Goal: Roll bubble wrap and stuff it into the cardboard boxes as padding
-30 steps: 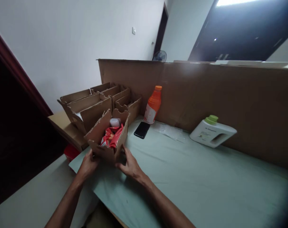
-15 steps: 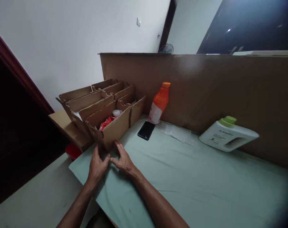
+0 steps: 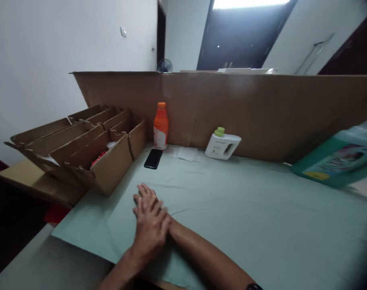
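My left hand (image 3: 151,226) lies flat on top of my right hand (image 3: 143,194), both resting on the pale green mat (image 3: 247,213). Only the right hand's outstretched fingers show from under the left. Neither hand holds anything. Just left of them stands an open cardboard box (image 3: 111,171) with a red packet (image 3: 97,158) inside; the hands are apart from it.
More open cardboard boxes (image 3: 65,135) line up behind that one. At the back, an orange bottle (image 3: 161,125), a black phone (image 3: 153,158), a clear plastic bag (image 3: 183,153) and a white jug with green cap (image 3: 222,144) sit before a cardboard wall (image 3: 262,108). A teal package (image 3: 337,161) lies right.
My hands have let go of the box with the red packet, which now stands in the row at left. They drew back onto the mat and stacked. The view turned right.
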Motion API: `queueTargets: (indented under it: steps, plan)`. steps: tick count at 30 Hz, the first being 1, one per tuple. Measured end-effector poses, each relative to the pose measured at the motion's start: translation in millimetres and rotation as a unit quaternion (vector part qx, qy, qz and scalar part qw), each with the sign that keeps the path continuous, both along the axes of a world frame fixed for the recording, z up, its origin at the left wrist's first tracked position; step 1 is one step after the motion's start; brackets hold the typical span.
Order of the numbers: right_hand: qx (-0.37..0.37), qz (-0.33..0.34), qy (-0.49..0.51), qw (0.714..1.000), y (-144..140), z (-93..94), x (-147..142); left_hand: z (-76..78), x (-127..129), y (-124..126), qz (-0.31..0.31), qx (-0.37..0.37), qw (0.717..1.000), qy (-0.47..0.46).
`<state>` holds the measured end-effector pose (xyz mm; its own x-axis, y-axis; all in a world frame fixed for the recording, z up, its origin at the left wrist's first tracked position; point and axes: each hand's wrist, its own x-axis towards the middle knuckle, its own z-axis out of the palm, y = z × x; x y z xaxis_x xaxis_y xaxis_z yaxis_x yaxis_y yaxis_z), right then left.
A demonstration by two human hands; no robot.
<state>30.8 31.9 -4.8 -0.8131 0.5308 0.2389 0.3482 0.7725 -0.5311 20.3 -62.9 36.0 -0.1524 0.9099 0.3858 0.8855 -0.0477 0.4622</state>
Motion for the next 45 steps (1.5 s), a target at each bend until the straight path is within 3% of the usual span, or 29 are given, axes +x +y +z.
queueTargets:
  steps: [2, 4, 6, 7, 9, 12, 14, 16, 19, 21, 23, 25, 27, 30, 34, 36, 39, 41, 45]
  plan:
    - [0.018, -0.039, -0.02, 0.999, 10, 6.6, 21, -1.2, 62, 0, -0.126, -0.012, 0.991, -0.031]
    - [0.038, -0.075, -0.039, 0.996, 23, 12.3, 44, -6.3, 120, -6, -0.275, 0.04, 0.96, -0.029]
    - [0.052, -0.114, -0.054, 0.991, 35, 14.8, 66, -9.4, 154, -12, -0.367, 0.11, 0.924, -0.001]
    - [0.057, -0.133, -0.061, 0.988, 39, 14.4, 77, -8.5, 159, -12, -0.38, 0.129, 0.916, 0.007]
    - [0.067, -0.162, -0.075, 0.982, 43, 10.7, 95, -2.4, 145, -4, -0.336, 0.118, 0.934, 0.002]
    - [0.074, -0.185, -0.09, 0.976, 42, 2.1, 111, 7.7, 100, 27, -0.134, 0.034, 0.99, 0.023]
    - [0.078, -0.197, -0.091, 0.973, 40, -1.4, 114, 7.5, 87, 40, -0.081, 0.016, 0.995, 0.052]
    - [0.085, -0.205, -0.084, 0.971, 37, -1.7, 115, 0.9, 100, 34, -0.094, 0.035, 0.994, 0.052]
    - [0.101, -0.196, -0.069, 0.973, 34, 0.9, 119, -11.3, 143, 4, -0.185, 0.062, 0.981, 0.002]
    - [0.109, -0.188, -0.064, 0.974, 31, 1.8, 121, -13.4, 158, -7, -0.245, 0.048, 0.968, -0.023]
    - [0.111, -0.196, -0.066, 0.972, 29, 1.6, 121, -10.6, 152, -1, -0.235, 0.031, 0.971, -0.011]
    - [0.11, -0.21, -0.073, 0.969, 27, 1.0, 120, -8.1, 134, 17, -0.164, 0.031, 0.986, 0.025]
    - [0.109, -0.217, -0.079, 0.967, 27, 1.3, 118, -9.3, 125, 28, -0.131, 0.037, 0.99, 0.038]
    - [0.118, -0.2, -0.072, 0.97, 28, 3.0, 121, -15.0, 146, 11, -0.171, 0.045, 0.984, -0.006]
    - [0.124, -0.183, -0.061, 0.973, 30, 2.3, 126, -14.4, 183, -30, -0.285, 0.024, 0.954, -0.088]
    - [0.12, -0.184, -0.062, 0.974, 32, 0.8, 125, -10.4, 178, -27, -0.281, 0.016, 0.956, -0.08]
    - [0.111, -0.186, -0.069, 0.974, 34, 0.2, 120, -7.6, 148, -5, -0.169, 0.006, 0.985, -0.038]
    - [0.11, -0.188, -0.073, 0.973, 33, 1.8, 118, -8.9, 134, -2, -0.128, 0.004, 0.991, -0.04]
    - [0.117, -0.186, -0.073, 0.973, 28, 5.9, 121, -8.9, 143, -37, -0.19, 0.001, 0.977, -0.098]
